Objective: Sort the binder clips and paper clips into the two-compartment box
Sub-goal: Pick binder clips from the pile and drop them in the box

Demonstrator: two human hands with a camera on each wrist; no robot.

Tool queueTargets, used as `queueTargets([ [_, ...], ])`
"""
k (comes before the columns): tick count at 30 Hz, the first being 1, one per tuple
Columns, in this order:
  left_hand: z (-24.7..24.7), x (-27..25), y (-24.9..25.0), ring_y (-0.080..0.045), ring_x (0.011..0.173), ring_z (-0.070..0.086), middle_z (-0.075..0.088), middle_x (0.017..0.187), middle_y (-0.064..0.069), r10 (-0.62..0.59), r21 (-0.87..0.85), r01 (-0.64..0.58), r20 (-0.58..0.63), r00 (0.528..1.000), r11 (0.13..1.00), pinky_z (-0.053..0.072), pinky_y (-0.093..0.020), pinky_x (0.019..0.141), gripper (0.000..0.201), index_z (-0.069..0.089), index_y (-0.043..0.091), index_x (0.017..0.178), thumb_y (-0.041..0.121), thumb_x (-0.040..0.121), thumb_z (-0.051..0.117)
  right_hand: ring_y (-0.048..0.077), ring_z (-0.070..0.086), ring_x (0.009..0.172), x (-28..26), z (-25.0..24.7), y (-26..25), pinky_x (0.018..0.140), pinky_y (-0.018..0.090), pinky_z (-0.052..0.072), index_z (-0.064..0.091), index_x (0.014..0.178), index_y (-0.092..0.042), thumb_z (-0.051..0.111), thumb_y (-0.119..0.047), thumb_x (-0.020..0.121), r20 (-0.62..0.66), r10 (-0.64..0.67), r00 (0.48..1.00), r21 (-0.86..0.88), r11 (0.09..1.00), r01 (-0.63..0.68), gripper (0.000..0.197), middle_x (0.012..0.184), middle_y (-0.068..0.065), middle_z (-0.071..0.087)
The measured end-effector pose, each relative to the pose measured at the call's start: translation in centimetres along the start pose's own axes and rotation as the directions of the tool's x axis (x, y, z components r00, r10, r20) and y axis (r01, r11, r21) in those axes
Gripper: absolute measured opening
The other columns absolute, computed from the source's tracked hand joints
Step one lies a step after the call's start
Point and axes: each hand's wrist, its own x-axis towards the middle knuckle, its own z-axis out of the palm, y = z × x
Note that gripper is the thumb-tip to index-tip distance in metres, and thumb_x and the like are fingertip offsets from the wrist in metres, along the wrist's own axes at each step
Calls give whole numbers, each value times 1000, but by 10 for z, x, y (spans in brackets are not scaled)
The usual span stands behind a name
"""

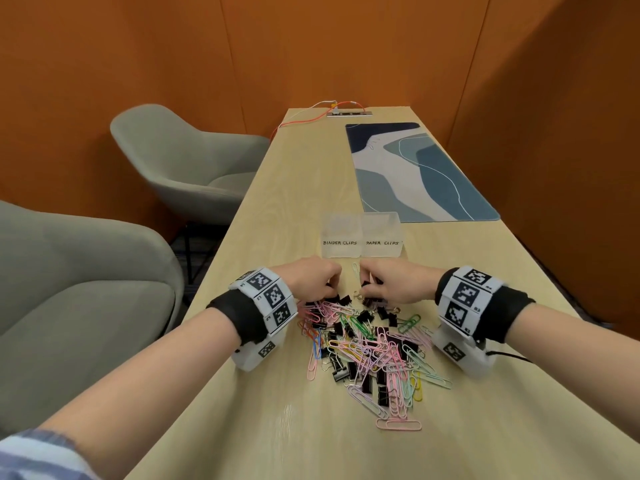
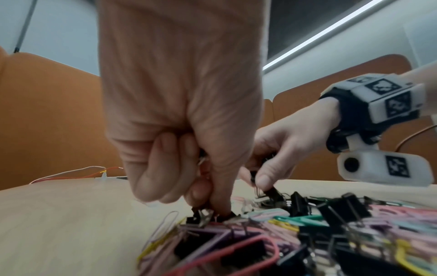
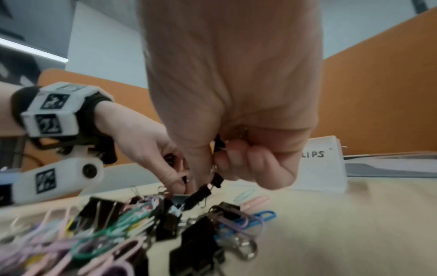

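Both hands work at the far end of a mixed heap of clips [image 1: 363, 344] lying in the middle of the table [image 1: 277, 209], toward its near edge. The left hand [image 1: 313, 284] has its fingers curled and pinches a black binder clip [image 2: 201, 215] at the heap's far left corner. The right hand [image 1: 391, 285], fingers also curled, pinches another black binder clip [image 3: 216, 180] just above the heap's far side. Just beyond both hands stands the translucent two-compartment box [image 1: 362, 239], labelled BINDER CLIPS left and PAPER CLIPS right.
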Motion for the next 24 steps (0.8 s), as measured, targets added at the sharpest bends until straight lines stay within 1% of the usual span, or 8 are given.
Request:
queueTargets([
  [3, 1, -3, -1, -23, 86, 52, 61, 93, -5, 21, -69, -23, -34, 999, 997, 35, -25, 71, 22, 56, 8, 108, 24, 94, 51, 18, 50, 68, -2, -4, 7, 67, 34, 44, 41, 92, -15, 49, -32, 95, 6, 53, 999, 206, 977, -53, 19, 69, -5, 52],
  [6, -4, -6, -7, -17, 74, 46, 47, 72, 9, 22, -225, -39, -78, 997, 974, 34, -25, 69, 10, 53, 12, 97, 21, 96, 49, 14, 37, 51, -7, -3, 13, 46, 24, 33, 38, 91, -13, 45, -27, 97, 38, 128, 991, 464, 876, -131, 17, 66, 0, 44],
  [8, -10, -8, -11, -14, 68, 46, 47, 70, 11, 0, -340, -31, -90, 996, 940, 36, -25, 65, 8, 52, 13, 99, 17, 96, 46, 11, 34, 45, -8, -2, 17, 42, 22, 30, 37, 89, -13, 44, -21, 98, 92, 157, 983, 656, 733, -178, 13, 63, 3, 44],
  [11, -20, -9, -15, -5, 59, 45, 49, 71, 10, -72, -468, 27, -79, 994, 884, 37, -12, 48, 21, 59, 12, 109, 15, 98, 41, 9, 30, 41, -5, -4, 22, 41, 20, 26, 40, 84, -14, 43, -12, 98, 156, 181, 971, 844, 485, -227, 15, 60, 4, 46],
  [13, -29, -6, -17, -7, 51, 37, 46, 68, 4, -98, -527, 55, -55, 994, 848, 31, -12, 39, 27, 64, 11, 105, 15, 99, 38, 8, 31, 41, -2, -11, 22, 41, 19, 27, 44, 84, -13, 40, -9, 98, 194, 185, 963, 900, 357, -250, 16, 60, 3, 43],
  [17, -48, 13, -20, -10, 50, 31, 44, 70, 0, -272, -681, 137, -94, 958, 720, 28, -16, 38, 30, 59, 14, 86, 15, 100, 33, 6, 33, 39, 13, -40, 16, 35, 14, 29, 50, 83, -8, 41, -14, 97, 243, 190, 951, 956, 119, -268, 18, 63, 2, 41],
  [20, -62, 32, -17, -13, 52, 37, 50, 74, -3, -400, -733, 188, -124, 908, 653, 32, -22, 44, 27, 56, 11, 85, 12, 98, 33, 7, 35, 43, 35, -65, 9, 33, 13, 31, 46, 76, -9, 39, -23, 99, 202, 228, 953, 971, 77, -225, 28, 67, 4, 43],
  [24, -72, 54, -13, -14, 52, 49, 55, 70, -5, -428, -778, 227, -59, 902, 586, 44, -23, 51, 18, 58, 6, 92, 8, 97, 41, 12, 45, 48, 62, -82, 2, 37, 16, 36, 46, 78, -7, 43, -14, 97, 163, 336, 928, 951, 195, -238, 21, 71, 7, 47],
])
